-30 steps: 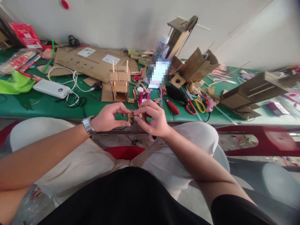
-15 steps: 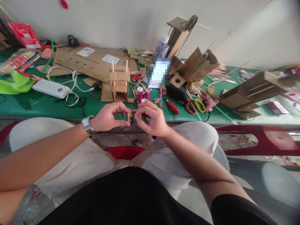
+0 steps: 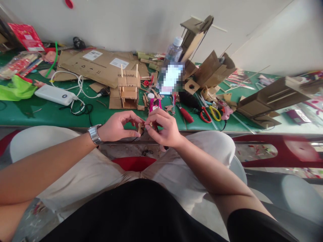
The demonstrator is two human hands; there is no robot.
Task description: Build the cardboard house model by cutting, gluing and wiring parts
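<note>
Between thumb and fingers my left hand (image 3: 118, 126) pinches a small cardboard piece (image 3: 139, 127) at the table's front edge. My right hand (image 3: 163, 127) is closed against the piece's right side, its thumb and forefinger pressed together; whatever lies between those fingertips is too small to make out. A thin black cord (image 3: 130, 139) trails below the left fingers. Just beyond the hands stands a small cardboard box model (image 3: 129, 89) with two upright sticks. A pink bottle (image 3: 154, 103) stands behind my right hand, partly hidden by it.
On the green table (image 3: 101, 116) are a white power bank (image 3: 54, 95) with a cable, red-handled scissors (image 3: 205, 115), a pink glue gun (image 3: 226, 112) and a lit phone (image 3: 171, 79). A water bottle (image 3: 174, 50) stands behind the phone. Large cardboard structures (image 3: 272, 97) occupy the right side.
The hands stay nearly in place. My right fingertips have shifted slightly left, closer to my left fingers, and the small cardboard piece has tilted a little.
</note>
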